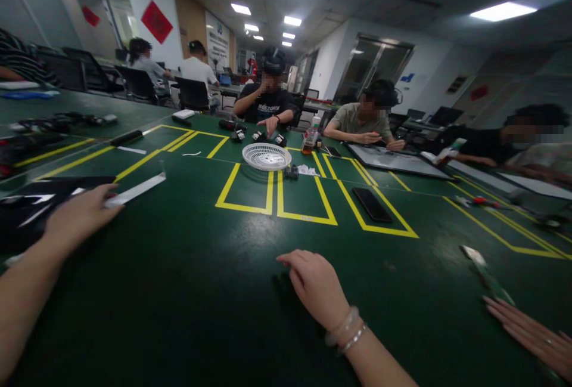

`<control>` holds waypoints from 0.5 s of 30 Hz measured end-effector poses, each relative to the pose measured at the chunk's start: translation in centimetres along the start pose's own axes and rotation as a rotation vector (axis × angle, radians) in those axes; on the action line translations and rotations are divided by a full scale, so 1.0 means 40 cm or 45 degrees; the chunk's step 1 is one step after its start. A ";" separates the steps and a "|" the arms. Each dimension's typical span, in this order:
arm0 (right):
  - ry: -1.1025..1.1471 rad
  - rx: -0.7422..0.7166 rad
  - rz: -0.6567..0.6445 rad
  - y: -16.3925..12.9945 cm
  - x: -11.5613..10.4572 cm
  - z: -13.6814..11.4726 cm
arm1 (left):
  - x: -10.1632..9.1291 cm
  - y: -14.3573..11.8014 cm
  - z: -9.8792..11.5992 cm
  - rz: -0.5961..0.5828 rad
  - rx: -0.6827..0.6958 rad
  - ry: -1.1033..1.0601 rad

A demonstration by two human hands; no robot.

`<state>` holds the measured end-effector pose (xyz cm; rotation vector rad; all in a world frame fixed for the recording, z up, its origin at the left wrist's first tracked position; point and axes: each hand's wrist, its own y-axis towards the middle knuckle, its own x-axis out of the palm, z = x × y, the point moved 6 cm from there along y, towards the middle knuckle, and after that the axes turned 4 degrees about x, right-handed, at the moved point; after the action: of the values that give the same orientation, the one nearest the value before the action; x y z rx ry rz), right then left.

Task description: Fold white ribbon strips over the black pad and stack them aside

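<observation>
My left hand (84,215) is closed on one end of a white strip (139,189), which sticks out to the right above the green table. Below and behind that hand lies a black flat item (27,205) with white patches, partly covered by my forearm. My right hand (315,285), with two bracelets at the wrist, is low over the bare front of the table, its fingers loosely bent and the index finger pointing left. Nothing shows in it, though the underside of its fingers is hidden.
Yellow tape outlines (245,208) mark the table (214,291). A white plastic basket (267,157), a bottle (309,139) and a black phone (372,204) stand or lie farther off. Another person's hand (527,333) rests at the lower right. Several people sit around the table.
</observation>
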<state>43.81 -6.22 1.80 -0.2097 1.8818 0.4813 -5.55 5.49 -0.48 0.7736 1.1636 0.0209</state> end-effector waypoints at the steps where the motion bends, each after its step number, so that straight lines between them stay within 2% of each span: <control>1: 0.009 -0.022 0.011 0.000 -0.002 -0.003 | 0.009 0.019 0.028 0.055 -0.044 0.052; 2: 0.018 -0.049 0.025 0.001 -0.004 -0.007 | 0.024 0.038 0.069 0.055 -0.053 0.059; 3: 0.024 -0.074 0.040 0.001 -0.006 -0.011 | 0.050 0.058 0.122 -0.029 -0.024 0.011; 6: 0.030 -0.113 0.078 0.002 -0.011 -0.019 | 0.127 0.095 0.310 -0.369 0.059 -0.209; 8: 0.030 -0.137 0.076 0.001 -0.008 -0.024 | 0.151 0.103 0.434 -0.475 0.156 -0.317; 10: 0.013 -0.179 0.036 -0.001 0.000 -0.032 | 0.160 0.100 0.531 -0.535 0.256 -0.413; 12: -0.018 -0.206 -0.024 -0.004 0.010 -0.039 | 0.161 0.093 0.593 -0.565 0.333 -0.494; 15: -0.011 -0.192 -0.084 -0.005 0.018 -0.041 | 0.151 0.087 0.632 -0.552 0.404 -0.546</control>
<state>42.20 -7.05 1.55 -0.3678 1.8254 0.5783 19.21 -3.05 0.90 0.7405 0.9085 -0.6738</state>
